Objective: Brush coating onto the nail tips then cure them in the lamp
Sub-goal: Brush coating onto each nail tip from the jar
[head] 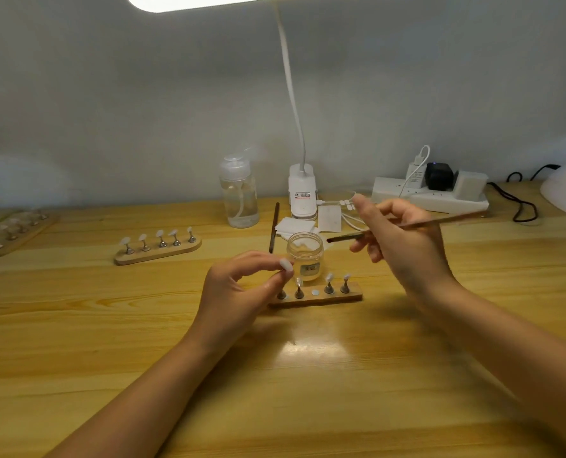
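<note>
Left hand (pixel 242 285) pinches 1 nail tip (pixel 287 265) at jar's (pixel 305 256) 9 o'clock. Right hand (pixel 404 246) fingers curled, gripping brush (pixel 347 237), bristles over jar.

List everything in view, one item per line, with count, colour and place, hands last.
nail tip stand: one, wooden, front centre, holding four metal pegs
second stand: one, wooden, left of centre, five pegs with white tips
third stand: one, wooden, far left, blurred
jar: one, clear glass, open, behind the front stand
pump bottle: one, clear, table rear
desk lamp: one, white, rear centre
wipes: several, white, before the lamp
spare brush: one, dark, lying beside the wipes
power strip: one, white, rear right
table: one, light wood
left hand: pinches a white nail tip
right hand: holds a brush
</note>
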Demonstrator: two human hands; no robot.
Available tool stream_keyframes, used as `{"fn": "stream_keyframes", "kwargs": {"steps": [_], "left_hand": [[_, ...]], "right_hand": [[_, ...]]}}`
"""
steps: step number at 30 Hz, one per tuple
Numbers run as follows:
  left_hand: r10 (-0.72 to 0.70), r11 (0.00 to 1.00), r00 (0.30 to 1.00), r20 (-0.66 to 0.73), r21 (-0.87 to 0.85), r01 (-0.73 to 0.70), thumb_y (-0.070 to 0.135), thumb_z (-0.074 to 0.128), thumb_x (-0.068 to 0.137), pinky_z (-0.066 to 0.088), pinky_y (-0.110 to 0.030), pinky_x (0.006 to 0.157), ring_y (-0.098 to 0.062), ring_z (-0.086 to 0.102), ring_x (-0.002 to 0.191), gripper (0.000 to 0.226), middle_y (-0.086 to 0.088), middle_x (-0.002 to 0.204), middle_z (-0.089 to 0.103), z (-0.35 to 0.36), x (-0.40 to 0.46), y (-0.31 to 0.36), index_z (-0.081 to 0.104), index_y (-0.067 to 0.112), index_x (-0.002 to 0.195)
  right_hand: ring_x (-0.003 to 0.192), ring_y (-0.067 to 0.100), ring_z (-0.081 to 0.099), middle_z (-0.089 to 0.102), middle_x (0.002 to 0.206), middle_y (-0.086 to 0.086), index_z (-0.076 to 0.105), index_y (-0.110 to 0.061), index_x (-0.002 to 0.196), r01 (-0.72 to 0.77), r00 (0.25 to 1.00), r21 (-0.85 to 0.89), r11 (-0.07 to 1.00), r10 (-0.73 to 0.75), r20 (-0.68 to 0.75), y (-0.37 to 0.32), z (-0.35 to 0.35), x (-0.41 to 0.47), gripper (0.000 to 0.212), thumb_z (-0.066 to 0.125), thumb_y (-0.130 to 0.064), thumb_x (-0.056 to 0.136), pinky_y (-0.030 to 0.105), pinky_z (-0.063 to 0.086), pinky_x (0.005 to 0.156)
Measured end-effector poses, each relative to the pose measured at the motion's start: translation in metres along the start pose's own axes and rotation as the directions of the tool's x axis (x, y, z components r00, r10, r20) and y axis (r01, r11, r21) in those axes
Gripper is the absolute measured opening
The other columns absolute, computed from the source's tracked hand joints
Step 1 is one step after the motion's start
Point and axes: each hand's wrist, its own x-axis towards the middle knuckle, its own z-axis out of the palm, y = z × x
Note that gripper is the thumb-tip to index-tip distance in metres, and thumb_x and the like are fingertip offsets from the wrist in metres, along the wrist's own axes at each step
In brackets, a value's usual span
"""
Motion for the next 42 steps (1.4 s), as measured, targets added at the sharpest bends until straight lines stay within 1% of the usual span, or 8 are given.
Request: {"fn": "stream_keyframes", "kwargs": {"steps": [4,9,13,17,20,26,37,42], "left_hand": [[0.011,1.000,0.999,-0.038,0.017,-0.010,0.025,0.063,0.070,0.045,-0.007,0.074,0.001,0.062,0.086,0.019,0.010,0.089,0.068,0.000,-0.001,-0.002,0.068,0.026,0.088],[0.035,0.998,0.998,-0.053,0.050,-0.033,0.023,0.063,0.071,0.044,-0.007,0.075,0.001,0.061,0.087,0.021,0.009,0.090,0.068,0.000,-0.001,-0.004,0.068,0.019,0.092],[0.045,0.998,0.998,-0.046,0.052,-0.042,0.023,0.064,0.071,0.045,-0.008,0.076,0.001,0.062,0.086,0.020,0.009,0.089,0.068,-0.001,-0.002,-0.004,0.069,0.020,0.091],[0.045,0.998,0.998,-0.046,0.055,-0.043,0.023,0.065,0.071,0.044,-0.008,0.077,0.000,0.062,0.086,0.018,0.008,0.088,0.069,0.000,-0.002,-0.004,0.069,0.020,0.088],[0.081,0.994,0.996,-0.038,0.073,-0.078,0.018,0.066,0.072,0.046,-0.013,0.078,-0.002,0.062,0.086,0.016,0.007,0.088,0.068,0.001,-0.002,-0.003,0.068,0.021,0.088],[0.155,0.978,0.988,-0.025,0.149,-0.149,0.007,0.070,0.073,0.050,-0.041,0.081,-0.005,0.062,0.087,0.027,0.011,0.088,0.067,-0.001,-0.008,0.000,0.064,0.030,0.087],[0.169,0.976,0.986,-0.011,0.143,-0.165,0.000,0.070,0.073,0.048,-0.018,0.074,-0.009,0.059,0.082,0.024,0.006,0.086,0.067,0.001,-0.006,-0.001,0.067,0.018,0.089],[0.173,0.977,0.985,0.006,0.126,-0.172,-0.001,0.069,0.074,0.050,-0.019,0.070,-0.009,0.059,0.081,0.027,0.006,0.087,0.067,0.001,-0.006,-0.002,0.066,0.019,0.091]], "right_hand": [[0.039,-0.002,0.047,0.053,0.048,-0.004,0.055,-0.011,0.063,0.120,0.990,-0.236,0.964,-0.100,0.094,0.000,0.019,0.031,0.034,0.061,-0.038,0.083,0.009,0.039,0.045],[0.061,0.014,0.057,0.053,0.053,-0.002,0.051,-0.018,0.052,0.159,0.979,-0.535,0.830,-0.061,0.196,0.013,0.041,0.050,0.041,0.061,-0.046,0.081,0.034,0.050,0.063],[0.079,0.017,0.061,0.059,0.064,-0.002,0.046,-0.020,0.051,0.207,0.969,-0.646,0.735,-0.063,0.238,0.020,0.050,0.048,0.043,0.059,-0.049,0.081,0.029,0.046,0.058],[0.082,0.020,0.064,0.065,0.072,0.003,0.048,-0.020,0.052,0.179,0.975,-0.625,0.760,-0.054,0.214,0.013,0.049,0.053,0.042,0.058,-0.049,0.082,0.037,0.055,0.065],[0.066,0.018,0.061,0.058,0.056,-0.001,0.054,-0.015,0.054,0.081,0.995,-0.531,0.843,-0.036,0.094,0.008,0.041,0.059,0.044,0.057,-0.049,0.082,0.040,0.054,0.071],[0.051,0.012,0.054,0.050,0.042,-0.005,0.047,-0.015,0.047,-0.138,0.989,-0.372,0.918,0.111,-0.093,0.014,0.026,0.061,0.048,0.059,-0.044,0.083,0.032,0.047,0.063],[0.048,0.008,0.049,0.051,0.048,-0.003,0.050,-0.012,0.058,-0.253,0.960,-0.280,0.926,0.204,-0.194,0.013,0.014,0.061,0.041,0.057,-0.041,0.086,0.024,0.039,0.055],[0.036,0.001,0.047,0.051,0.043,-0.005,0.051,-0.014,0.060,-0.199,0.968,-0.062,0.978,0.186,-0.168,0.002,0.011,0.039,0.041,0.049,-0.043,0.090,0.012,0.037,0.038]]}}
